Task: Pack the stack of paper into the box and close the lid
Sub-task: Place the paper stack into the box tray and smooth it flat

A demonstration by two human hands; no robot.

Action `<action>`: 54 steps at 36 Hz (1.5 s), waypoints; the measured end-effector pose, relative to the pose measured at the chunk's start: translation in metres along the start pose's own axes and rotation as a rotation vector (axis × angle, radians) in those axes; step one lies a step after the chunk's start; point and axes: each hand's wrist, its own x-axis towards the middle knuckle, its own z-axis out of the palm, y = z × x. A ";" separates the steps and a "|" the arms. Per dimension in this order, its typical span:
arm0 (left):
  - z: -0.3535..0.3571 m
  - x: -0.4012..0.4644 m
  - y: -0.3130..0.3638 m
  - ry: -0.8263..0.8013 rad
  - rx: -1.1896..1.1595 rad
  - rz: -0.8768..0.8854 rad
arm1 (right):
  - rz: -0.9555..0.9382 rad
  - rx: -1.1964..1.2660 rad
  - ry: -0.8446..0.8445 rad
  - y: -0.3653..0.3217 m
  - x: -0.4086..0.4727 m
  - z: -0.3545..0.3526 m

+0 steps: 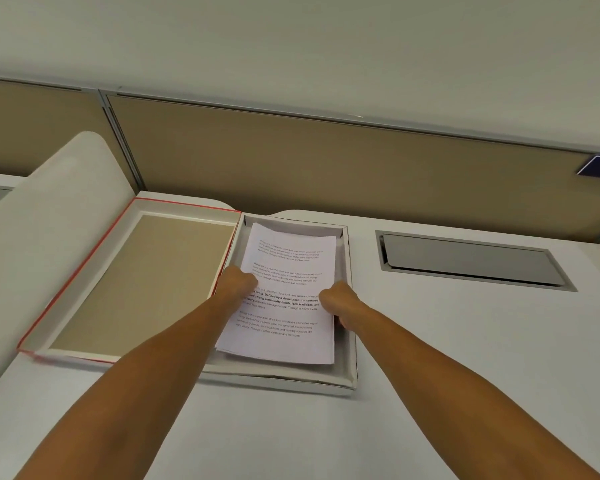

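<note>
A stack of printed white paper (288, 261) lies inside the shallow white box (347, 341) in the middle of the desk. The stack sits slightly askew, its near left corner over the box's edge. My left hand (238, 280) grips the stack's left edge and my right hand (340, 301) grips its right edge, fingers curled under. The box's lid (142, 282), red-edged with a tan inside, lies open and flat to the left, joined to the box along its side.
A tan partition wall (326, 168) runs behind the white desk (447, 358). A grey metal cable hatch (468, 259) is set in the desk right of the box. A curved white divider (39, 216) rises at the left.
</note>
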 end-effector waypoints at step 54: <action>-0.034 -0.051 -0.060 -0.211 0.907 0.786 | -0.268 -0.252 0.101 -0.055 0.022 0.010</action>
